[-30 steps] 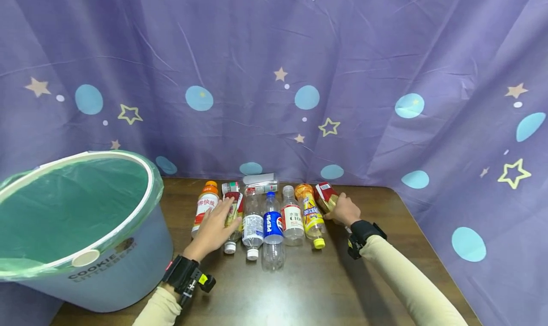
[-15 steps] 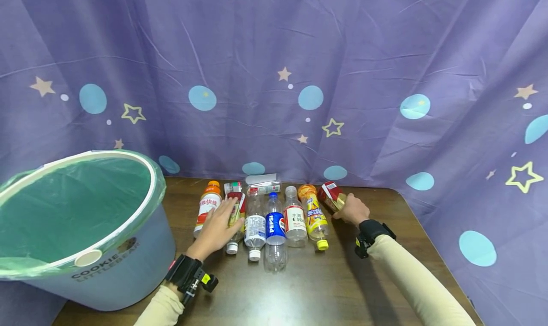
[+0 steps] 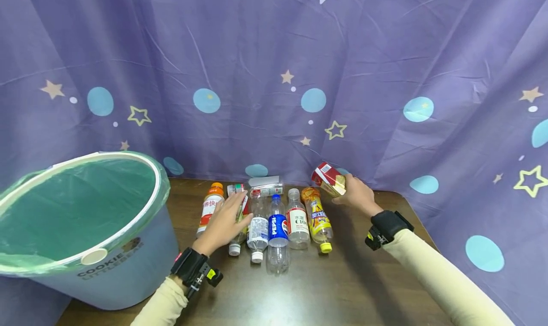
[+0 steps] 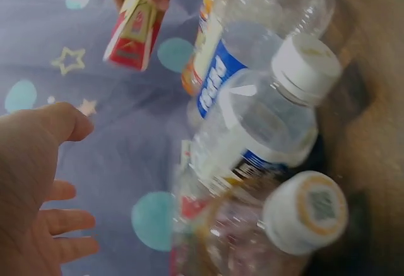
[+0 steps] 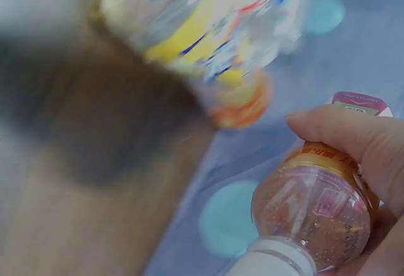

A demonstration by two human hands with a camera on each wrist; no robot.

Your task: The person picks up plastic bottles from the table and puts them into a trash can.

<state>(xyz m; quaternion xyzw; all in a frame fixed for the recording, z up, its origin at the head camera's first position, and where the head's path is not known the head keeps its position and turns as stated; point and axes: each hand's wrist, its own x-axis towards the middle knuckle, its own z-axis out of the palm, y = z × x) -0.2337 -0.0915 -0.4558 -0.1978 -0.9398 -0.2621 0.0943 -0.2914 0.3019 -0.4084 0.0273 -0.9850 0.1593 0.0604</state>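
Right hand (image 3: 356, 195) grips red-and-gold bottle (image 3: 327, 179) by neck end, lifted clear of table, centre-right of head view. Risk: hold looks shallow; bottle could slip and knock yellow-capped bottle (image 3: 318, 217) below, scattering row. Left hand (image 3: 223, 221), fingers straight, rests on red-labelled bottle (image 3: 238, 221) in row; press could roll it. Wrist views blurred, so grip depth uncertain. Dark wooden table (image 3: 325, 288); green-lined bin (image 3: 81, 226) lower left; purple star curtain (image 3: 274, 78) behind.

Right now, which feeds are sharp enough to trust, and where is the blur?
Head view: sharp and evenly lit, though wide-angle curved; right hand holds the red-labelled bottle clearly. Left wrist view: soft, bottle caps near focus. Right wrist view: yellow-labelled bottle and table smeared.
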